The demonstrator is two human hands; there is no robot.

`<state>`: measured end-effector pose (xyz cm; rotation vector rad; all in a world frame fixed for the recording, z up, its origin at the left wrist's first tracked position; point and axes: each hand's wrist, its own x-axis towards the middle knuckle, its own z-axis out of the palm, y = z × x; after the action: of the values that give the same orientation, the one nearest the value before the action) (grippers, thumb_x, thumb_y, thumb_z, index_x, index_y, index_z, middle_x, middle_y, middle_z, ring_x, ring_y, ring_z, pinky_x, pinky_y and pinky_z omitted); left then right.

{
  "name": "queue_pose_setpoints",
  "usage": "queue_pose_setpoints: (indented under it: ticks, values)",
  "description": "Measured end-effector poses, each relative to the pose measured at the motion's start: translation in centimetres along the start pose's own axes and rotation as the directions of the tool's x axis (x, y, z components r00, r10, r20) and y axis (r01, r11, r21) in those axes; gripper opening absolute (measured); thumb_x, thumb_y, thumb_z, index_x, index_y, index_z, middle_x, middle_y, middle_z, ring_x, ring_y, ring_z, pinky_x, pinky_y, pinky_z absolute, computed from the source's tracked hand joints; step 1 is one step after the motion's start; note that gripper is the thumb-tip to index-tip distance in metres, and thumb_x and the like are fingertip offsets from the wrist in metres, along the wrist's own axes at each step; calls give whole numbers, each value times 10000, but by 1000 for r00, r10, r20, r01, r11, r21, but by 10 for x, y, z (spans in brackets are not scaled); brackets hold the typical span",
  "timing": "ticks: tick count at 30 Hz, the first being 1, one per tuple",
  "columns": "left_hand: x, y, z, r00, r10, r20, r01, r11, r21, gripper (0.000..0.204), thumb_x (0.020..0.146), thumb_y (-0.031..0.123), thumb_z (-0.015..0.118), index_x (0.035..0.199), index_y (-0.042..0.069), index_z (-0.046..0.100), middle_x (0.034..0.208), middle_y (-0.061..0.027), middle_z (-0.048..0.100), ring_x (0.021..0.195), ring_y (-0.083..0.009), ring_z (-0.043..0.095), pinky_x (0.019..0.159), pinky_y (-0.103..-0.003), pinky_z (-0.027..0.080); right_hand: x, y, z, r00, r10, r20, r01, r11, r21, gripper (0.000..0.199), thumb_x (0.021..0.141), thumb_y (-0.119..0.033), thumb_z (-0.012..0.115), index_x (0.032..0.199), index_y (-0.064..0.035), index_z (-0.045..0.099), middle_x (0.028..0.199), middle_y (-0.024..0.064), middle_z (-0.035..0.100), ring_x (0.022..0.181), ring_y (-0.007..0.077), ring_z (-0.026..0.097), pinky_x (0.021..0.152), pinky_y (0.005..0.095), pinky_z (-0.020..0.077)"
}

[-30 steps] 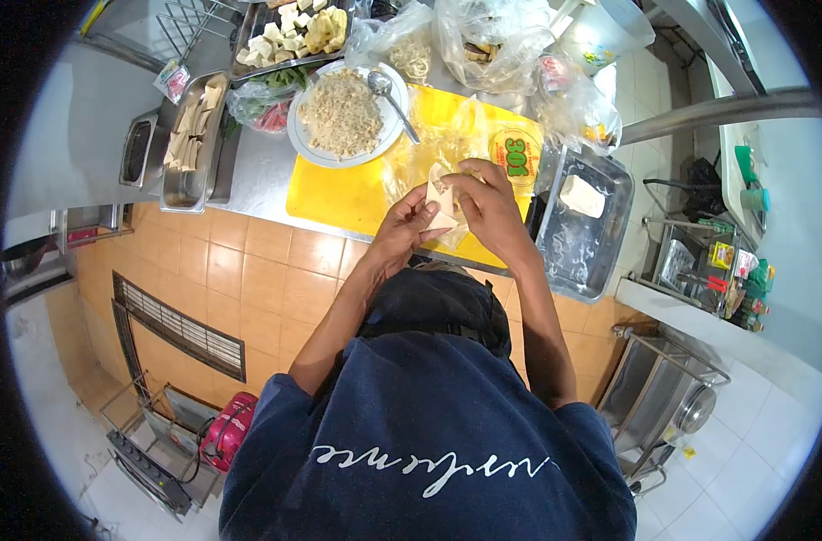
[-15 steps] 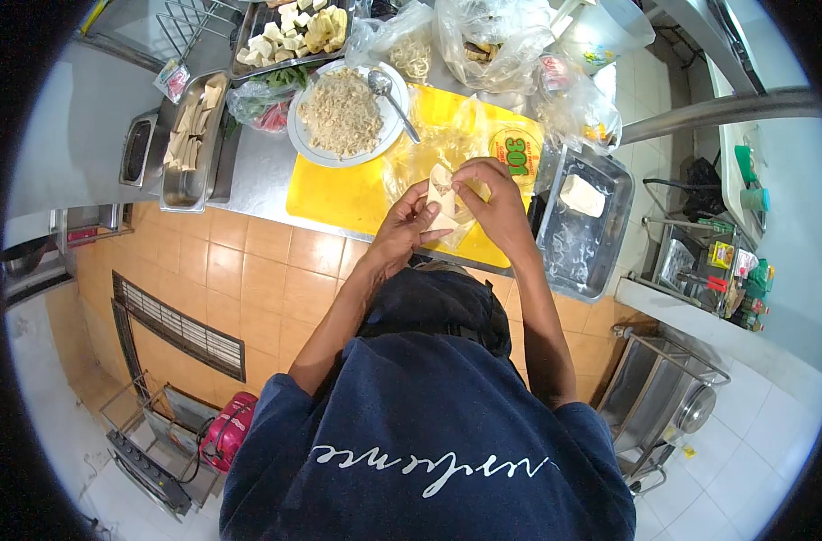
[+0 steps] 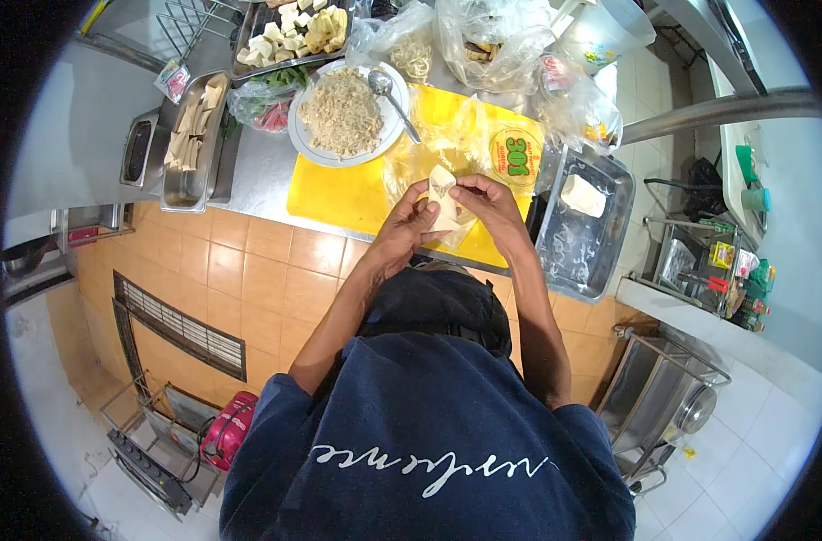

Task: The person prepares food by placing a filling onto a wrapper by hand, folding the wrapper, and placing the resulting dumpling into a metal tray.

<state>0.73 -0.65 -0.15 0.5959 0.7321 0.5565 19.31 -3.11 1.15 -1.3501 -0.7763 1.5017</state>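
Note:
Above the near part of the yellow cutting board (image 3: 334,194), both hands hold a pale dough wrapper (image 3: 442,178) folded into a cone-like pocket. My left hand (image 3: 400,231) grips its left side and lower part, fingers wrapped behind it. My right hand (image 3: 492,211) pinches its right edge between thumb and fingers. A little filling seems to show inside the pocket. Beyond my left hand stands a white plate (image 3: 300,149) heaped with crumbly beige filling (image 3: 341,113), a metal spoon (image 3: 395,106) resting on its right side. Clear plastic film (image 3: 420,167) lies on the board behind the wrapper.
A steel pan (image 3: 170,194) of folded wrappers stands left. At right, a metal tray (image 3: 573,261) holds a pale block, perhaps stacked wrappers (image 3: 582,196). Farther back are a tray of tofu-like cubes (image 3: 271,43), plastic bags (image 3: 497,32) and a white bucket (image 3: 614,36).
My right hand has come lower, from over the wrapper's top to its right edge, fingers now closer together. My left hand stays nearly still.

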Motion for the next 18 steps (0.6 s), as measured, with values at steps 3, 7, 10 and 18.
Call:
queue_pose_setpoints:
  ticks: [3,7,10,18]
  values:
    - [1,-2,1,999,-5,-37,4,1000,-8,396,1020,180,544,1397,149,427,1148,-31,613,1063,-114,583,884,-293,510,0,3,3,997,-55,-56,54,998,-26,228,896,-145,727,1051,12,669,914,25,661,792,88,581,715,238,479]
    - [4,-5,-3,999,16,-42,-16,1000,3,369,1010,202,572,1357,136,467,1067,-23,637,957,-89,588,795,-244,484,1,7,6,995,-56,-78,54,998,-24,205,896,-130,724,1039,6,669,887,19,656,770,82,573,703,231,473]
    - [3,-2,0,999,5,-53,-4,1000,13,353,1000,190,590,1332,125,489,1007,-14,646,892,-76,586,749,-222,468,0,7,8,994,-53,-93,53,999,-10,194,896,-117,721,1037,5,669,874,17,655,754,78,571,693,225,470]
    - [3,0,3,997,14,-76,-11,999,43,315,978,189,626,1269,123,526,1023,-17,636,932,-82,607,811,-265,518,-3,7,8,995,-22,-96,22,1000,0,204,905,-125,712,1057,5,670,883,11,658,756,69,571,692,224,469]
